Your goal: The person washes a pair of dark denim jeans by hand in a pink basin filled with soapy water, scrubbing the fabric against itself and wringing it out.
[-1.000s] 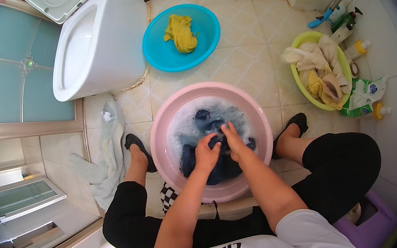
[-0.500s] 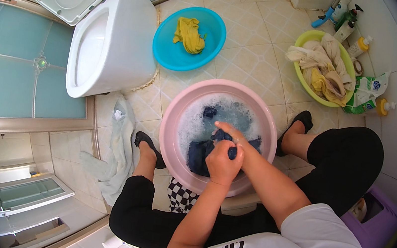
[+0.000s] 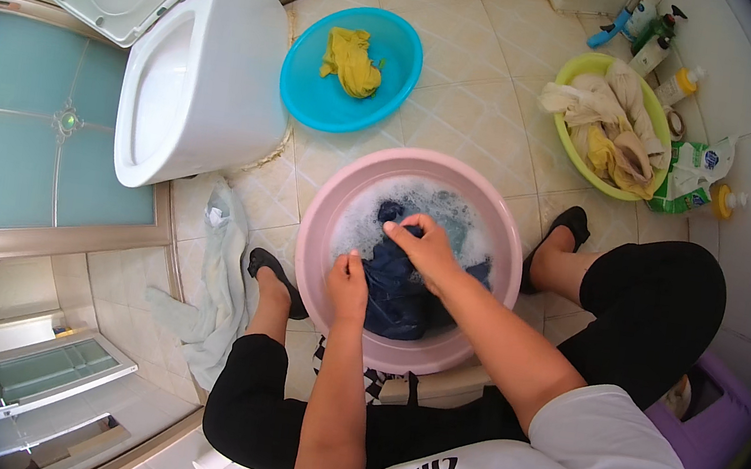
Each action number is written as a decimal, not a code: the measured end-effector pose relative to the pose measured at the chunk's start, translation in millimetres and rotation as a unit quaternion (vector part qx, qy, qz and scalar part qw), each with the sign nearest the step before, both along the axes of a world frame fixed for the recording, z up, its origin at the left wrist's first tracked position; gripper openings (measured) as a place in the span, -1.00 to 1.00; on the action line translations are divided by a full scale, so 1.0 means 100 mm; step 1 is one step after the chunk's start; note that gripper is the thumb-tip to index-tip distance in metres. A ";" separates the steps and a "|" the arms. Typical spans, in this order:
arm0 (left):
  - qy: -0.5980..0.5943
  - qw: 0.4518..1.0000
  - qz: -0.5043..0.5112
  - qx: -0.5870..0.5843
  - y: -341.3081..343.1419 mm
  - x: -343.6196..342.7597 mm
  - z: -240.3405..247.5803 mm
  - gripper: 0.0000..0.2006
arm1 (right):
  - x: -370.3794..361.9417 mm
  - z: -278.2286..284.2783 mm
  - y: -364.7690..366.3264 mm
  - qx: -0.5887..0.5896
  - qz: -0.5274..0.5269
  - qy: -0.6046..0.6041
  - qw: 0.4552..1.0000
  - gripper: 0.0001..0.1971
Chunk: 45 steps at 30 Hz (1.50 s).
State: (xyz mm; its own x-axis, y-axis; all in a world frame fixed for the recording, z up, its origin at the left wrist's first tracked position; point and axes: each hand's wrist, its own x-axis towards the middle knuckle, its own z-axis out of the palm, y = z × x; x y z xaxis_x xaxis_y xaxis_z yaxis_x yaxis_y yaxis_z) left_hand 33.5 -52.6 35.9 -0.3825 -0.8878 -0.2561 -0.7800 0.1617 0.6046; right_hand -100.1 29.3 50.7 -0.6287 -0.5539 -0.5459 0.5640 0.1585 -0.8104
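Observation:
A wet dark blue garment (image 3: 396,306) is spread partly above the foamy water of a pink basin (image 3: 307,320) between my feet. At the garment's left edge, my left hand (image 3: 349,286) is closed with its fingers curled on the cloth. My right hand (image 3: 428,253) sits over the upper part of the garment, thumb and fingers pinched on the fabric. More dark cloth shows in the suds beyond and to the right of the right hand. White foam lines the water on the left and far sides.
A blue basin (image 3: 294,96) with a yellow cloth stands beyond, beside the toilet (image 3: 224,91). At far right, a lime-green basin (image 3: 568,156) holds pale laundry near several bottles (image 3: 679,87). A pale cloth (image 3: 222,281) lies left of my foot. A purple plastic stool (image 3: 725,423) stands right.
My hands were together, squeezing the bunched garment. Now they are apart: the left has moved left, the right stays over the far part, and the garment lies more spread out.

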 end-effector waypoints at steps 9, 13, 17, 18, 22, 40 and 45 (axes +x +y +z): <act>-0.110 0.956 -0.268 0.042 0.58 -0.13 -0.39 -0.30 | 0.15 -0.96 0.64 0.253 0.298 0.378 0.839 -0.36; -0.024 0.970 -0.228 0.084 0.31 -0.09 -0.59 -0.45 | 0.02 -1.00 0.59 0.291 0.419 0.243 0.825 -0.38; -0.004 0.997 -0.021 0.078 0.32 -0.21 -0.55 -0.57 | 0.03 -0.94 0.39 0.264 0.311 0.159 0.899 -0.31; 0.074 0.993 -0.037 0.083 0.36 -0.24 -0.52 -0.59 | 0.07 -0.80 0.30 0.175 0.204 -0.004 0.963 -0.29; 0.223 0.955 -0.105 0.164 0.77 -0.61 0.30 -0.63 | -0.16 -0.67 0.41 -0.017 -0.018 -0.321 0.947 -0.28; 0.056 0.990 -0.019 -0.129 0.71 -0.61 0.73 -0.79 | 0.10 0.13 0.17 -0.082 -0.106 -0.277 0.951 -0.88; 0.014 0.998 0.017 -0.059 0.27 -0.33 0.44 -0.85 | 0.14 0.43 0.13 -0.011 -0.002 -0.202 0.979 -0.92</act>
